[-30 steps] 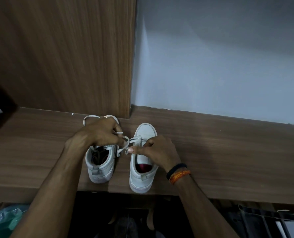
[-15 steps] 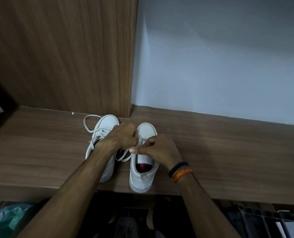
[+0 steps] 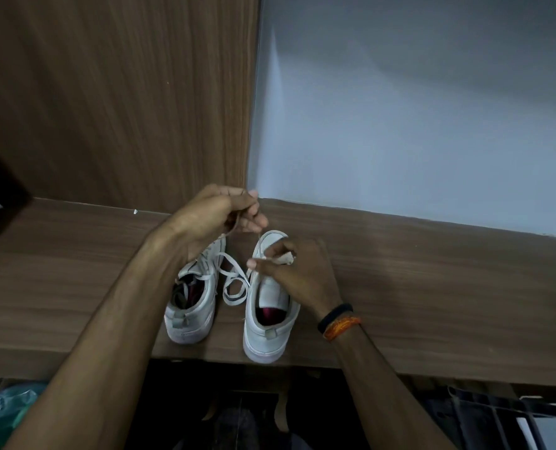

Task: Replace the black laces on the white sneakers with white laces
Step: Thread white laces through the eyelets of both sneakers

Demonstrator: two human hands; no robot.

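Two white sneakers stand side by side on a wooden shelf, toes toward the wall. The left sneaker has a white lace threaded, with loose loops lying between the shoes. My left hand is raised above the shoes' toes and pinches a lace end, pulling it up. My right hand rests over the front of the right sneaker and pinches the lace at its eyelets. The eyelets under my right hand are hidden.
A wooden panel rises behind the left sneaker; a pale wall stands behind the right part of the shelf. The shelf's front edge runs just under the heels. Dark clutter and a green bag lie below.
My left hand has gone from the left sneaker across to the right one, then risen up and back, drawing the lace upward. My right hand stayed on the right sneaker.
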